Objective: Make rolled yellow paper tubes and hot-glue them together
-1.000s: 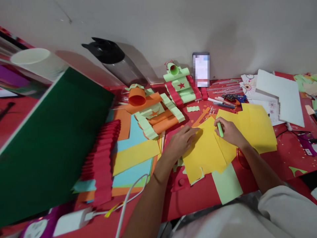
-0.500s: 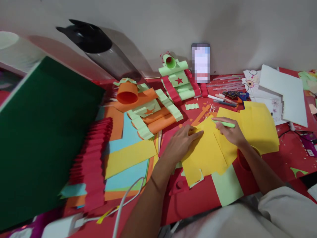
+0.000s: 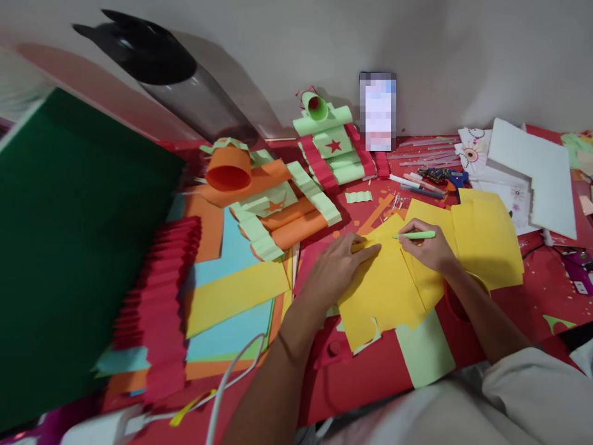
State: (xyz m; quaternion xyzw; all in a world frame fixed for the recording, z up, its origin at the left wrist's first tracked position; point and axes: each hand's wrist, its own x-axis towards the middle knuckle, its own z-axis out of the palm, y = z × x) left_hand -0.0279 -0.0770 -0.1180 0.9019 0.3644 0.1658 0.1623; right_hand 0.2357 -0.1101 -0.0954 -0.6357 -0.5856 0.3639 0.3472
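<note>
The orange paper figure [image 3: 299,233] looks complete, while marking of the yellow paper [image 3: 386,293] on the surface [image 3: 370,378] seems unfinished, your left hand [image 3: 339,261] resting there, fingers apart, your right hand [image 3: 427,250] clamping the green pen [image 3: 419,235].

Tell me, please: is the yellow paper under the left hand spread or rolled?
Spread: the yellow paper lies flat, broad face showing, the left hand on it.

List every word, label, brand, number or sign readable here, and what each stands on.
No words, labels, brands or numbers are readable.
Red five-pointed star: on the pale-green rolled-paper model.
Orange star: on the orange rolled-paper model.
Black-edged rectangular phone: screen pixelated, unreadable.
Slim light-green pen in the right hand: no legible marking.
</note>
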